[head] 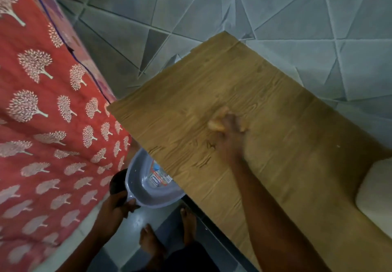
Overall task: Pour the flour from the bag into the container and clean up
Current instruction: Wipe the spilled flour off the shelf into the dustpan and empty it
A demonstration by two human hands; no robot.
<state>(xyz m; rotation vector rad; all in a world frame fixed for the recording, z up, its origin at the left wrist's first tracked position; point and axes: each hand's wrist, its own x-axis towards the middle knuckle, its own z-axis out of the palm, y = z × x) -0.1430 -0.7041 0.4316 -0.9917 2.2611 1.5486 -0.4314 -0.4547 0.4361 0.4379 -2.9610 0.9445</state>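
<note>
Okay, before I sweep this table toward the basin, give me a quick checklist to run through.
1. Basin gripped: ok, the left hand holds its rim.
2. Basin under the table edge: ok, it sits below the near-left edge, partly hidden by the table.
3. Right hand on the table: ok, though blurred.
4. What the right hand holds: cannot tell; something pale yellow shows at its fingers.
5. Table wiped clean: cannot tell.
6. White object out of the sweep path: ok, it lies at the right, apart from the hand.
</note>
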